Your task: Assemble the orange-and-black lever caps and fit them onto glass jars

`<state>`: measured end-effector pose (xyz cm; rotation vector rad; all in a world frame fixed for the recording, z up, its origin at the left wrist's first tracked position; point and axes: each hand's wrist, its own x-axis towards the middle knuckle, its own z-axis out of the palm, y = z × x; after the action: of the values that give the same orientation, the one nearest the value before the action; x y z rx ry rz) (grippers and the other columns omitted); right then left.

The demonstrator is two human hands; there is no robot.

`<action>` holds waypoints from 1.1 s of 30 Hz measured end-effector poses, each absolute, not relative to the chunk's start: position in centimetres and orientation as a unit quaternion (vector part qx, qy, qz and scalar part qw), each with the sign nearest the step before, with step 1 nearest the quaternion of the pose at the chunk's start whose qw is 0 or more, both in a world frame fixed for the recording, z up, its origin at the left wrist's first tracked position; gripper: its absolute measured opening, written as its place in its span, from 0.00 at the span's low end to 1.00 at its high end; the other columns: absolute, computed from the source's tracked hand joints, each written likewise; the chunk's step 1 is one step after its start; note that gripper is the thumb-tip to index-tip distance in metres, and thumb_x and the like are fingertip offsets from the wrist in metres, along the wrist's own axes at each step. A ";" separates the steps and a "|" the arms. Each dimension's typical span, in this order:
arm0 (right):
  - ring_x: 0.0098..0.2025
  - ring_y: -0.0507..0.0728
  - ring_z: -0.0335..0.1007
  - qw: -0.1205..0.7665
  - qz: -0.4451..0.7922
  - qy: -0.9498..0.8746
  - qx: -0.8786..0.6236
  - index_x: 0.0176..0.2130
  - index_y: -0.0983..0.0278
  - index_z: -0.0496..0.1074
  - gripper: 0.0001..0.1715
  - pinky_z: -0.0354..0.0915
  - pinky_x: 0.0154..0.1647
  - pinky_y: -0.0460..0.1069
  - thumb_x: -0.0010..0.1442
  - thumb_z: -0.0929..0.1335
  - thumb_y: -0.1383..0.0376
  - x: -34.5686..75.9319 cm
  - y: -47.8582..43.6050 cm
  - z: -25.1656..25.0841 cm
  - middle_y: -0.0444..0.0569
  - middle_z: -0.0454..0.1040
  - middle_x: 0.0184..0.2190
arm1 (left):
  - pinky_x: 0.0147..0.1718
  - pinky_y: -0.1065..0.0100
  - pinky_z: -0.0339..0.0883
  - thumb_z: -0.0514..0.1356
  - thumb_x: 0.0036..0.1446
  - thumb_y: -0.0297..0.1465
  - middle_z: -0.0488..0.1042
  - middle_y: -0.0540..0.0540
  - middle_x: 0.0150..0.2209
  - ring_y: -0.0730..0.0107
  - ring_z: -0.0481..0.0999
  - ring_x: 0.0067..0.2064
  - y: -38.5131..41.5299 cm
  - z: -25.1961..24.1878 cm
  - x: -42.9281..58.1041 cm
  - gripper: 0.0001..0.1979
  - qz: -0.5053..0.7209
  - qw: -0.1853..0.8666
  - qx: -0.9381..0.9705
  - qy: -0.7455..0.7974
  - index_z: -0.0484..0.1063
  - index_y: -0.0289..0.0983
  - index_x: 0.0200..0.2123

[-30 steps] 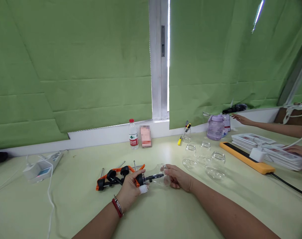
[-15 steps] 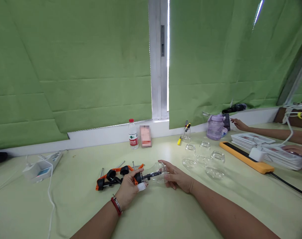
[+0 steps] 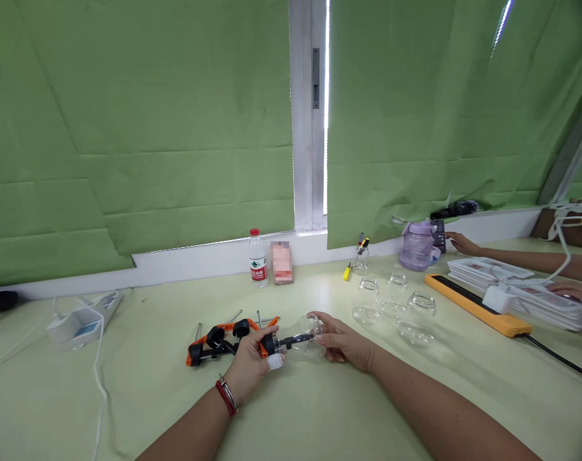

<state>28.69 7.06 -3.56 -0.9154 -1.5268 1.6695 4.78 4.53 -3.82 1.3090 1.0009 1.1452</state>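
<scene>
On a pale green table beneath green blinds, left hand grips a black-and-orange tool; right hand clasps a clear glass bulb.

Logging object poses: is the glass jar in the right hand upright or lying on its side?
On its side. The jar lies horizontal between the right hand and left hand, with a black rod running in lengthwise.

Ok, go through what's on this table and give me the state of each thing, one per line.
Left hand: gripping the black-and-orange tool.
Right hand: holding a clear glass bulb, lying sideways on the tool's tip.
Water bottle: upright, red cap on.
Loose glass bulbs: standing apart from both hands.
Purple jug: upright, lid on.
</scene>
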 end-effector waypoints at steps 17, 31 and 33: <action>0.46 0.57 0.66 0.352 0.408 -0.744 -0.396 0.63 0.55 0.45 0.42 0.66 0.32 0.47 0.55 0.65 0.58 28.1 6.4 -4.0 0.53 0.61 0.55 | 0.32 0.66 0.69 0.69 0.39 0.35 0.70 0.47 0.33 0.71 0.70 0.30 4.4 -3.5 4.5 0.27 0.471 0.466 0.610 0.434 0.68 0.34 0.45; 0.53 0.61 0.62 0.381 0.170 -0.745 -0.520 0.58 0.60 0.54 0.39 0.60 0.53 0.55 0.49 0.69 0.56 27.3 7.4 -5.2 0.53 0.59 0.56 | 0.48 0.59 0.64 0.53 0.57 0.30 0.66 0.42 0.47 0.67 0.71 0.46 4.1 -4.2 4.4 0.29 0.467 0.286 0.719 0.427 0.45 0.42 0.60; 0.51 0.61 0.64 0.377 0.198 -0.712 -0.559 0.58 0.60 0.54 0.40 0.62 0.50 0.55 0.50 0.67 0.51 27.7 8.1 -5.6 0.54 0.61 0.55 | 0.51 0.58 0.62 0.52 0.57 0.29 0.65 0.40 0.51 0.65 0.69 0.50 4.4 -4.4 3.9 0.28 0.452 0.212 0.740 0.450 0.47 0.41 0.60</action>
<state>27.69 8.08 -5.58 -1.4287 -1.8211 0.5064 3.88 4.36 -4.35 2.0558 1.2498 1.2548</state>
